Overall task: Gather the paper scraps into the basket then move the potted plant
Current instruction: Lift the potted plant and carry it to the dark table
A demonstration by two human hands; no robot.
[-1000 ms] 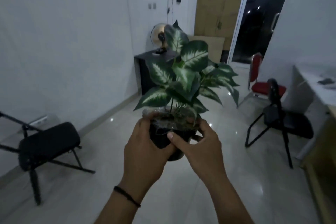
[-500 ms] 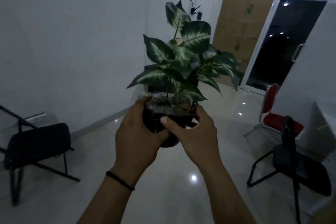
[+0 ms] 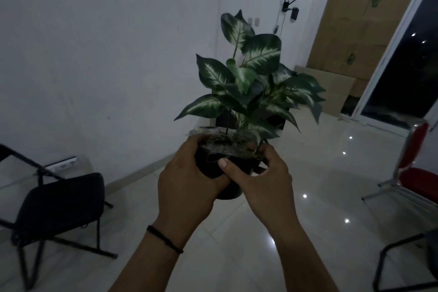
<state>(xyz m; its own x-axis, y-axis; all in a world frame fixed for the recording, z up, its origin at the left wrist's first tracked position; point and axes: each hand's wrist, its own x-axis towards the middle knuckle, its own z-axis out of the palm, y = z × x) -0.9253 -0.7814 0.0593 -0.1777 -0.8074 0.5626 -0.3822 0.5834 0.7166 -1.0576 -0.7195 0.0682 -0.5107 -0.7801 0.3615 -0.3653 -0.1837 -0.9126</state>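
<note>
The potted plant (image 3: 248,87) has green leaves with white centres and stands upright in a small black pot (image 3: 213,163). I carry it in the air in front of me over the tiled floor. My left hand (image 3: 187,185) grips the pot's left side, its fingers curled round the rim. On the right side my right hand (image 3: 260,180) wraps the pot, with the thumb laid across its front. The basket and the paper scraps are out of view.
A black folding chair (image 3: 59,206) stands at the left by the white wall. At the right edge stands a red chair (image 3: 417,168), with a black chair frame (image 3: 403,265) at the lower right. A dark table (image 3: 275,118) sits behind the plant. Cardboard boxes (image 3: 350,38) and a glass door (image 3: 407,73) fill the back right.
The view has moved forward and turned left along the room with the plant held the same way. The chairs on the right have slid toward the frame's edge; the boxes look nearer.
</note>
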